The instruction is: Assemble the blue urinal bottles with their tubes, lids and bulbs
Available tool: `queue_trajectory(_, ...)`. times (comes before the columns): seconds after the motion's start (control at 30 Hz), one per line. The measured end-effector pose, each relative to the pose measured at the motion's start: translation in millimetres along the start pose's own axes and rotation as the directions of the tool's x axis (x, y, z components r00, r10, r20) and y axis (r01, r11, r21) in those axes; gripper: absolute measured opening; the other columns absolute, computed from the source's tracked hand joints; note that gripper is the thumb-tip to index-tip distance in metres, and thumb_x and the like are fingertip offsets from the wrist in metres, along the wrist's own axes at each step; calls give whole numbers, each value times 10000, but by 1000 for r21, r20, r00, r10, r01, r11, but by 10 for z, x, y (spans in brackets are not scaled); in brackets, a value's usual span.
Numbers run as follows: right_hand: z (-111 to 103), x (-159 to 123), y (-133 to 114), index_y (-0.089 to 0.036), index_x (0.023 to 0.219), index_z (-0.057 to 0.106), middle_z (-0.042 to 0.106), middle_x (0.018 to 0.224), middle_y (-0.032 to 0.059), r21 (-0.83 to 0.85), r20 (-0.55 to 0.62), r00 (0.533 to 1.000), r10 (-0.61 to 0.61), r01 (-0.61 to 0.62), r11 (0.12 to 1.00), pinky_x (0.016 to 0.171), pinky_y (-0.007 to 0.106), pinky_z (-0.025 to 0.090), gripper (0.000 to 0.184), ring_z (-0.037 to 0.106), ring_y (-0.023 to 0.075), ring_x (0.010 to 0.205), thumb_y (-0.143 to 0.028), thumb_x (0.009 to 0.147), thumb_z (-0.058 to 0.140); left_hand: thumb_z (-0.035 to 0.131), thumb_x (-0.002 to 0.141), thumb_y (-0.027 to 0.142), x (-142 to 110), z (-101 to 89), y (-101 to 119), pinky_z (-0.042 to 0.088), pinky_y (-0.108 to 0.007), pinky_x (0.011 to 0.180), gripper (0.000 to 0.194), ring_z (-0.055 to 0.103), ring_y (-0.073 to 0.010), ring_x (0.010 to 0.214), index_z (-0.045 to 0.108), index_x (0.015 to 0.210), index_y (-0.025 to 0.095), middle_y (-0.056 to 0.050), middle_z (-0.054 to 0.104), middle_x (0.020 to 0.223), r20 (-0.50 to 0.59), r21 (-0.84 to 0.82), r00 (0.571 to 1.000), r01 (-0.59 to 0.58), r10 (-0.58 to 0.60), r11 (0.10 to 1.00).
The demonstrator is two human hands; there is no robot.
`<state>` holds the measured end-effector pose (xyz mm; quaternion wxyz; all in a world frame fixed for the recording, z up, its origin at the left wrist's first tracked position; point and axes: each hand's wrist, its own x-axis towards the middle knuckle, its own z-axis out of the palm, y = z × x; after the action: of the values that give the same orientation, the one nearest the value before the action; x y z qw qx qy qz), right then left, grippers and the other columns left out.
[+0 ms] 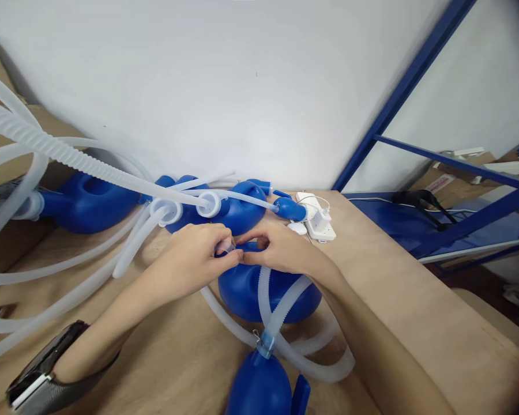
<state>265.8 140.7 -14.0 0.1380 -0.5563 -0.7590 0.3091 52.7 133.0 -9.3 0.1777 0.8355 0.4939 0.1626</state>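
My left hand [190, 259] and my right hand [277, 248] meet over a blue plastic container [263, 297]. Between their fingertips is a small clear tube fitting [225, 248], partly hidden by my fingers, next to the container's blue neck [248, 246]. My left fingers pinch the fitting, and my right fingers appear to grip the neck. A white corrugated hose [266, 294] runs down past my right wrist to a blue-collared clear connector [264, 344], which sits on a second blue container [257, 386].
Several more blue containers [89, 203] and looped white hoses [69, 138] lie across the tan-covered table [398, 271]. A white power strip [318, 222] sits near its far edge. A blue metal shelf frame [402, 98] stands at the right, and a white wall [207, 75] rises behind.
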Motion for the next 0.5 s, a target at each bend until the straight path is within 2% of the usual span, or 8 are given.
queue_trajectory(0.07,3,6,9,-275,1222,872,781,844,7,2,20,1000,0,0,1000,669,298,443,387,659,177,743,-454,879,853,485,890,501,6,46,-22,314,-358,627,366,539,-185,655,351,671,240,10,670,726,-28,-40,1000,-11,10,999)
queue_trajectory(0.17,0,2,-4,-287,1209,882,800,883,18,-10,33,999,-10,10,1000,694,302,450,360,674,185,772,-454,893,837,470,902,421,4,99,-40,357,-365,651,343,597,-186,707,307,662,239,-3,716,799,-65,-119,997,-42,35,992)
queue_trajectory(0.3,-16,-16,-43,-314,1188,893,730,729,-7,-41,48,999,24,-22,999,628,300,394,328,636,173,694,-465,904,824,487,856,319,-3,128,-27,404,-362,660,312,639,-185,738,273,642,243,-16,732,862,-151,-172,987,-72,46,982)
queue_trajectory(0.37,-20,-21,-47,-317,1189,894,729,722,-6,-40,38,999,33,-31,999,615,297,390,332,642,176,696,-465,898,835,494,843,295,-2,134,-21,420,-359,660,311,658,-190,752,272,632,244,-19,731,861,-182,-186,982,-83,49,979)
queue_trajectory(0.43,-17,-21,-36,-311,1196,893,755,760,4,-28,27,1000,15,-14,999,626,292,409,340,666,183,726,-463,896,842,517,855,307,-3,140,-25,421,-357,649,307,667,-198,747,308,638,246,-15,728,829,-178,-186,983,-80,47,979)
queue_trajectory(0.5,-9,-19,-15,-307,1204,889,770,781,8,-21,33,999,-1,2,1000,635,283,426,345,679,183,735,-473,907,835,555,891,358,-13,136,-37,412,-362,632,236,655,-204,700,444,715,247,-2,733,821,-157,-148,987,-64,40,987)
